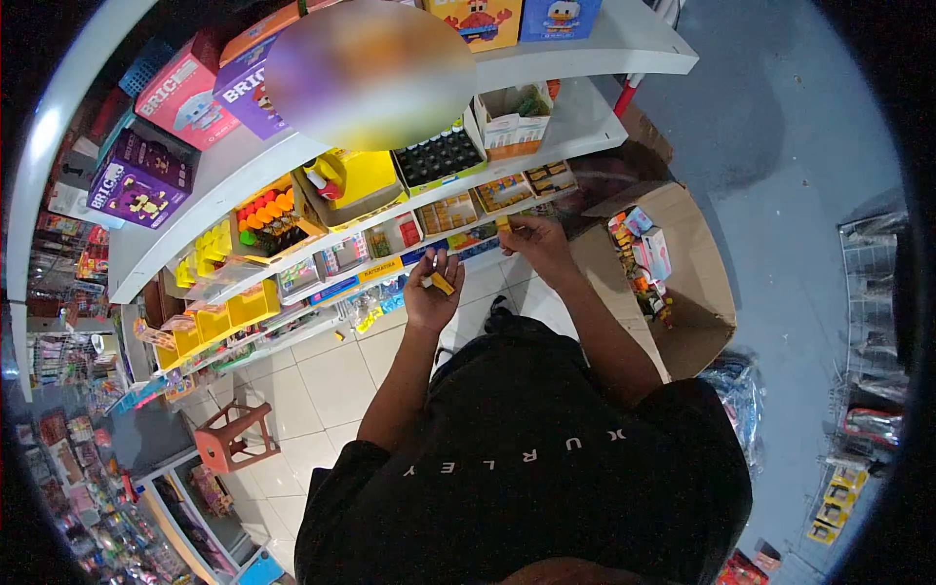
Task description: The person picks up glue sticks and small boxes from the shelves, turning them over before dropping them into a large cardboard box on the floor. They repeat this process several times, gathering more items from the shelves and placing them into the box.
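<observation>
My left hand [432, 292] is held palm up in front of the shelves, with its fingers curled around a small yellow block-like item [442, 283]. Further right, my right hand [538, 244] pinches another small yellow item [503, 224] at the edge of the lower shelf. Just above that hand lies an open box [505, 208] with rows of small orange-and-yellow pieces. A neighbouring box [448, 200] contains similar pieces. What kind of item each hand holds is too small to make out.
Boxed brick sets [144, 185] line the top shelf; a blurred patch hides part of it. At right stands an open cardboard carton [707, 292] with colourful packets. A brown stool [236, 436] is on the tiled floor [322, 385] at left. Yellow bins [252, 304] sit on the lower shelf.
</observation>
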Available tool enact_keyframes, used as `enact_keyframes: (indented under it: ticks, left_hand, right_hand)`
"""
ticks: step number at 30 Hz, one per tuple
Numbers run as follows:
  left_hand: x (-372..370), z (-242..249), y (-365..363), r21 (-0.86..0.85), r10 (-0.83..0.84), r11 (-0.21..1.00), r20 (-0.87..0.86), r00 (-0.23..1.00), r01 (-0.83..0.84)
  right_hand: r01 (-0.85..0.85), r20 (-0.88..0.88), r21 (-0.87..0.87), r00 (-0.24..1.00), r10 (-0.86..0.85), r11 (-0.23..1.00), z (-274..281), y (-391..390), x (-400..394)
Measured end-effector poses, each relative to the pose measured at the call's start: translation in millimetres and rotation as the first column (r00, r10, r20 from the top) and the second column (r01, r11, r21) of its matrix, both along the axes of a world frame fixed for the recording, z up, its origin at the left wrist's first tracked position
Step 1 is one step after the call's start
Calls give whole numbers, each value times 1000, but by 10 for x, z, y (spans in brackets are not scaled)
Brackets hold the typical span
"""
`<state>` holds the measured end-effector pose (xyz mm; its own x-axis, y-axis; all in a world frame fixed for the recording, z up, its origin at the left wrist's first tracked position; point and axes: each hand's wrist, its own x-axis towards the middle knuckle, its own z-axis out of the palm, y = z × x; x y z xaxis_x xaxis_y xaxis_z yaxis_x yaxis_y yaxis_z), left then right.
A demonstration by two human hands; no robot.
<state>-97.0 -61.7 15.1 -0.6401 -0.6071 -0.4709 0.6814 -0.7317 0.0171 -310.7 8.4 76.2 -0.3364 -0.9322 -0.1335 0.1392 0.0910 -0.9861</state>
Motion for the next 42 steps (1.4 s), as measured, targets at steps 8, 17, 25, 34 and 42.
enact_keyframes:
  ticks: [8,17,25,34,42]
  left_hand:
    - [236,-95,19,-55,89,995,30,996,-87]
    - [465,70,110,-185,206,965,84,975,-188]
    - [509,78,161,-100,341,939,157,927,-328]
    - [492,36,233,-39,415,909,172,894,-414]
    - [436,97,231,-7,423,901,224,878,-433]
  right_hand:
    - [-60,-284,479,933,220,876,-2002,237,-483]
    - [-119,-961,146,219,170,982,-2907,-798,-1476]
    - [150,-940,296,223,260,943,-2965,-1575,-1508]
    - [75,-909,307,318,269,949,-2937,-1749,-1558]
    - [-27,-582,569,694,425,822,-2568,-1617,-1512]
